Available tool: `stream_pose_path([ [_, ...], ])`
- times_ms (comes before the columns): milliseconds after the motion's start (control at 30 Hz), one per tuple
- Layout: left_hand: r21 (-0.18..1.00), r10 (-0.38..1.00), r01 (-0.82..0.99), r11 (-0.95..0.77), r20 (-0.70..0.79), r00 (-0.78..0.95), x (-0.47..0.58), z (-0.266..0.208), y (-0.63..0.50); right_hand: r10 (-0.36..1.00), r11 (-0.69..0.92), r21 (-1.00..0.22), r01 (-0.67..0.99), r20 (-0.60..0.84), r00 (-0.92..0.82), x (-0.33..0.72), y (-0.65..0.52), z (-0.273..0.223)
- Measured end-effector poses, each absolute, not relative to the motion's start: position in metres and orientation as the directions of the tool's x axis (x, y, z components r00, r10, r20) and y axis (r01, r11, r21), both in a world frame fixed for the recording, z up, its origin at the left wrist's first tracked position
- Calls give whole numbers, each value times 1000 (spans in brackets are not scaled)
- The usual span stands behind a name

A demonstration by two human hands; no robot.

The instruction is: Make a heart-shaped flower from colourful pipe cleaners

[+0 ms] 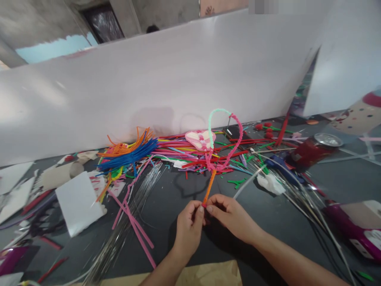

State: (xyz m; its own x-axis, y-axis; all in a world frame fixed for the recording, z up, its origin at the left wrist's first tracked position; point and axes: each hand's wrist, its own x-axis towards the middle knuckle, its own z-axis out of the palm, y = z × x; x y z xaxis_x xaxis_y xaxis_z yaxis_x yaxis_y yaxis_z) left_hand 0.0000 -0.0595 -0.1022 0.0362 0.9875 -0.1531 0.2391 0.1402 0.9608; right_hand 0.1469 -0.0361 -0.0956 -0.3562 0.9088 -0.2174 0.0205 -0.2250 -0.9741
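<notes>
1. While the dark counter [165,222] carries a spread of loose strands, the craft piece [214,171] is held above it, directly before the person.
2. Grip: the left hand [189,226] pinches the lower end of the orange stem [210,186] between thumb and fingers; the right hand [233,218], just beside it, grasps that same end.
3. Progress: the mint-and-pink loop [241,133] looks complete and joined to the stem. The stem's foot, with a small red piece [204,205] at the fingertips, appears unfinished; from here I cannot tell how much remains.
4. Orientation: the long axis follows the stem, rising obliquely away from the person and leaning slightly rightward, loop uppermost, foot toward the person.
5. Surroundings: a blue bundle [131,157] lies beyond, to the left.
</notes>
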Motion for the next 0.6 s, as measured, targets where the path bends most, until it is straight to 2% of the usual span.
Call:
stream_pose_path([
  [167,923,998,382,47,-56,12,2,-99,-61,912,-237,-970,50,-240,-333,144,-38,-97],
  [233,917,998,395,57,-63,3,2,-99,-61,914,-224,-973,58,-230,-335,143,-39,-100],
  [433,957,982,238,164,-181,55,-1,-103,-59,932,-155,-984,92,-177,-315,144,-36,-101],
  [600,966,962,125,228,-243,123,-2,-105,-56,924,-169,-975,148,-209,-321,149,-36,-98],
])
